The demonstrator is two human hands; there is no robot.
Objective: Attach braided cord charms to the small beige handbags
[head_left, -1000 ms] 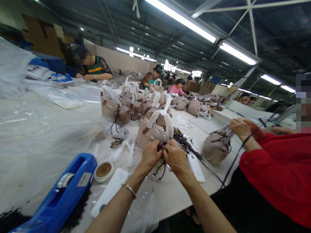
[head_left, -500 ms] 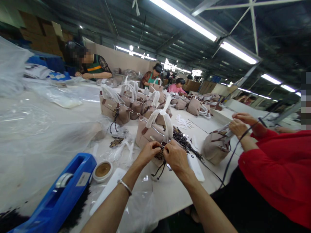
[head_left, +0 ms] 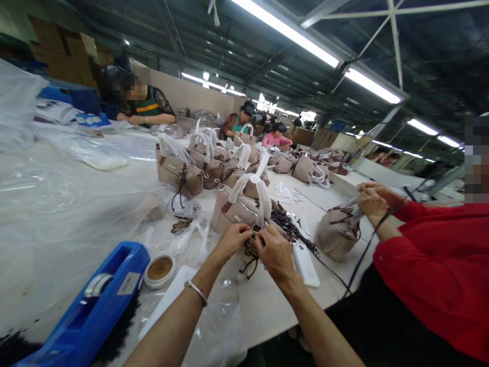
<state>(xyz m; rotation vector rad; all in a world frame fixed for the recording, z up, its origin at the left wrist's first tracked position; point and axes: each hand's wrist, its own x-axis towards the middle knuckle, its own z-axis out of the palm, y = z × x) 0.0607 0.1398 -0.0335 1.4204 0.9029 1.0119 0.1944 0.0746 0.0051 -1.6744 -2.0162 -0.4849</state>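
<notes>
A beige handbag [head_left: 229, 208] stands upright in front of me, its handles [head_left: 263, 196] wrapped in white material. My left hand [head_left: 234, 240] and my right hand [head_left: 275, 252] meet at its front, with fingers pinched close together. Between the fingertips shows a metal ring [head_left: 256, 229]. Just beneath it hangs a leopard-print bag charm [head_left: 250, 247] with dark cord ends dangling. Both hands grip this charm near its ring; the exact hold is partly hidden by the fingers.
A pile of leopard-print charms [head_left: 284, 221] and a white phone-like object [head_left: 306, 267] lie right of the bag. At left are a blue tape dispenser [head_left: 91, 300] and a round tub [head_left: 159, 270]. More handbags [head_left: 178, 173] stand behind. A co-worker in a red sleeve [head_left: 428, 265] handles another bag.
My fingers have shifted slightly at the ring, and more of the leopard-print charm shows between my hands. The bag stays in place; the view has moved a little.
</notes>
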